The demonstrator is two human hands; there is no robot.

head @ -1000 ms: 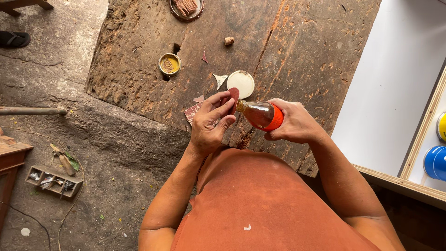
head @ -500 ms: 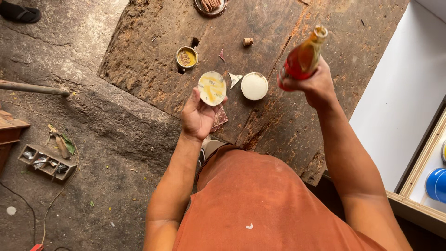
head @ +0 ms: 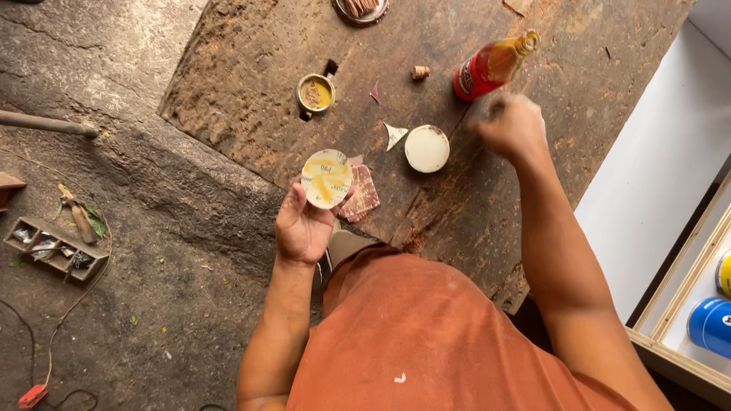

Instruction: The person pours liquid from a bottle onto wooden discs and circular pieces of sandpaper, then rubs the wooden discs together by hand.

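Observation:
My left hand [head: 304, 228] is shut on a round paper disc [head: 326, 178] by its lower edge, its white face up and smeared with yellow glue. My right hand [head: 512, 125] is blurred, fingers curled, just below an orange-red glass bottle [head: 491, 67] that stands uncapped on the worn wooden board [head: 251, 91]. The hand and the bottle are apart. A small cork [head: 420, 72] lies left of the bottle. A second white disc [head: 426, 148] lies flat between my hands.
A small tin of yellow glue [head: 315, 93], a paper scrap [head: 394, 135] and reddish sandpaper pieces [head: 362, 194] lie on the board. A tray of small parts [head: 53, 247] sits on the ground at left. A white panel [head: 655, 152] and blue cans [head: 712, 323] are at right.
My right hand carried the bottle up and to the far right, set it on the board and let go. My left hand picked up the glue-smeared disc and holds it face up.

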